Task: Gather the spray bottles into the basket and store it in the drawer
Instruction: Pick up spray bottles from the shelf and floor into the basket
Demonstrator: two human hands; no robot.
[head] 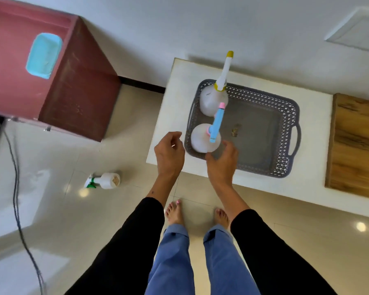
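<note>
A grey lattice basket (285, 133) rests on a low white table (175, 116). Two white spray bottles stand upright in its left end: one with a yellow nozzle (211, 101) at the back, one with a blue and pink nozzle (200, 139) at the front corner. A third white bottle with a green trigger (107, 180) lies on its side on the floor to the left. My left hand (169, 154) hovers open just left of the basket. Beside the blue-nozzled bottle, my right hand (222, 160) is open over the basket's front rim, not gripping anything.
A dark red cabinet (79, 86) with a turquoise tub (43, 55) on top stands at the left. A wooden surface (356, 145) adjoins the table on the right. A black cable (17, 199) runs across the tiled floor. My bare feet are below the table edge.
</note>
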